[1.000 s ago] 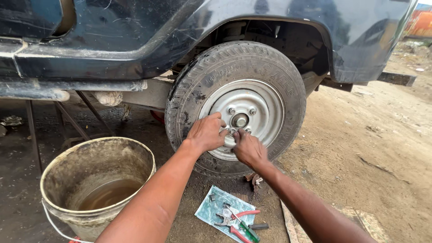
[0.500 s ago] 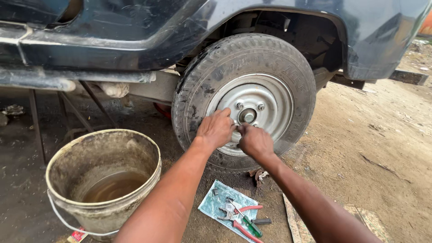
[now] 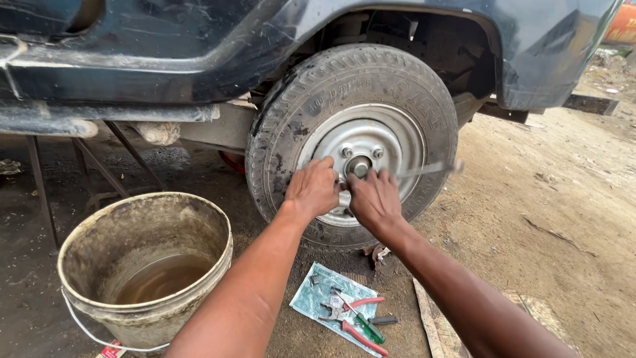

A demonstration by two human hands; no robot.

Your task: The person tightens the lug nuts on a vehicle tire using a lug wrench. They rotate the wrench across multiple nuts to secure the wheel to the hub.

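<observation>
A dark vehicle's wheel (image 3: 351, 142) has a worn tyre and a silver steel rim (image 3: 391, 142) with lug nuts around the hub. Both hands are at the lower left of the hub. My left hand (image 3: 313, 189) and my right hand (image 3: 375, 200) are closed side by side around a metal wheel wrench (image 3: 430, 168). Its socket end shows between the hands, and one thin arm sticks out to the right across the tyre. The nut under the hands is hidden.
A dirty bucket (image 3: 142, 219) holding brown water stands at the lower left. Red-handled pliers and a green-handled screwdriver lie on a plastic sheet (image 3: 324, 292) on the dirt below the wheel. The vehicle body (image 3: 199, 53) overhangs above, and metal stand legs (image 3: 40, 179) rise at the left.
Both hands have shifted from the hub centre to its lower left. The wrench arm now points out to the right.
</observation>
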